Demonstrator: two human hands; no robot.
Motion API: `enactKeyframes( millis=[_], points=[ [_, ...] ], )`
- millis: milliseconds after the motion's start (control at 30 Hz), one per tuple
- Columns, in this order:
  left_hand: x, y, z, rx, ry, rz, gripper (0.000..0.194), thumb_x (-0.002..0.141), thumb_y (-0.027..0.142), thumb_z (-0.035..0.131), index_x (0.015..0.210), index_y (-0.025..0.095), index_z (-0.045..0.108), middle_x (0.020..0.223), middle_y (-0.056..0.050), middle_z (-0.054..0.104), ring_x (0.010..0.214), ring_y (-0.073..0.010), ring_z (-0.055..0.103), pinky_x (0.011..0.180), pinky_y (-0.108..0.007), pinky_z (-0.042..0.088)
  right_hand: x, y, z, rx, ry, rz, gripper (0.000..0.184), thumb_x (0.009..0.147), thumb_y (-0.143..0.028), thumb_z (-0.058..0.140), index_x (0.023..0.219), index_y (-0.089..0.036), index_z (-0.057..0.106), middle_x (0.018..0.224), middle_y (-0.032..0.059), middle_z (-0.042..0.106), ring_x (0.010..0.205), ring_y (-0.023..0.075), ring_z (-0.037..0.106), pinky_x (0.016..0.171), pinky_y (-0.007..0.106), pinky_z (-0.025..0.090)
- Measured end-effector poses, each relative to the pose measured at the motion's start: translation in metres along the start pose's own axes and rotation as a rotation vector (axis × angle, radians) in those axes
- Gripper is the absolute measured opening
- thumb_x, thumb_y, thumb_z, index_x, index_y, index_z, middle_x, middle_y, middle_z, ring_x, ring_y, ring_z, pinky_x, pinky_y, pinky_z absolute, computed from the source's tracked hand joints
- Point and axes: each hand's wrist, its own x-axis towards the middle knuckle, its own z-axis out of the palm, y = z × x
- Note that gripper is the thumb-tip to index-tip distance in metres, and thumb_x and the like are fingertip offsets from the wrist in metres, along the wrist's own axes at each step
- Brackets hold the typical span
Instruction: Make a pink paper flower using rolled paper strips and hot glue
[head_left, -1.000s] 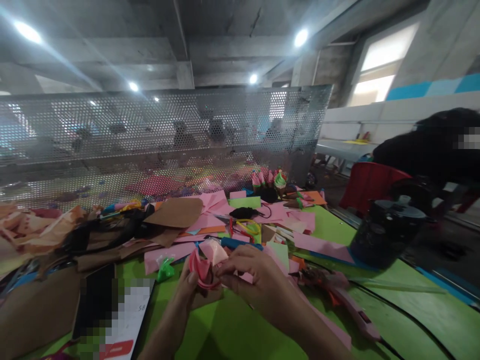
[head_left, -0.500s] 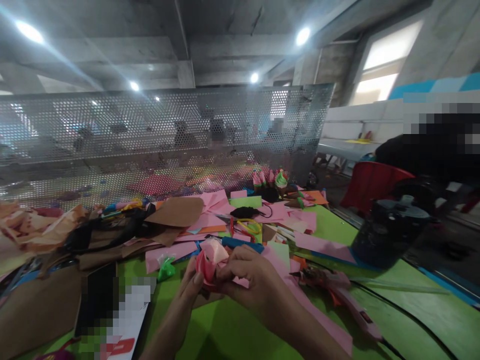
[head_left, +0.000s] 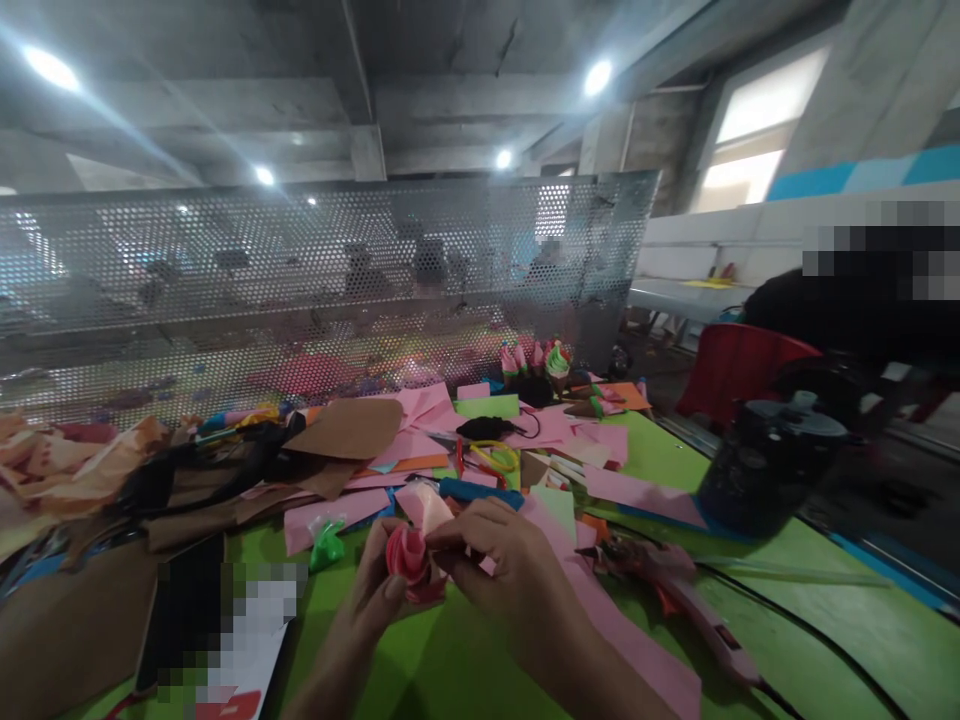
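A small pink rolled craft piece [head_left: 407, 557], folded in layers like a flower or swirl, sits in the fingers of my left hand [head_left: 367, 590]. Thumb and fingers of this hand close round its left side. My right hand [head_left: 510, 570] pinches the piece's right edge, near a paler pink flap [head_left: 431, 510]; the fingertips partly hide the spot. To the right of my hands a pink hot glue gun [head_left: 686, 590] lies on the green table [head_left: 442, 670]. A crumpled green bag [head_left: 327, 545] lies left of the piece.
Pink paper sheets, brown pieces [head_left: 349, 428] and yellow-handled scissors [head_left: 495, 457] cover the table's back. Finished cone-shaped crafts [head_left: 556, 362] stand before a perforated metal screen [head_left: 300, 270]. A dark bucket [head_left: 772, 470] stands right. A person in black [head_left: 847, 310] is beyond.
The pink piece has turned in my hands, so its layered folds now face me more. My right fingers have shifted slightly along its edge. The view has moved a little.
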Motion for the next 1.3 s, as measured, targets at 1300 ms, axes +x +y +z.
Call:
enactKeyframes(
  millis=[1300],
  points=[
    [-0.018,0.017,0.018,0.193,0.163,0.237,0.048,0.07,0.062,0.07,0.103,0.029,0.059,0.092,0.0,0.058,0.082,-0.0196,0.055,0.071,-0.027,0.047,-0.005,-0.01,0.002,0.012,0.048,0.207,0.014,0.074,-0.005,0.071,0.071,-0.018,0.068,0.078,0.0012,0.066,0.072,0.0154,0.059,0.063,0.024,0.038]
  ],
)
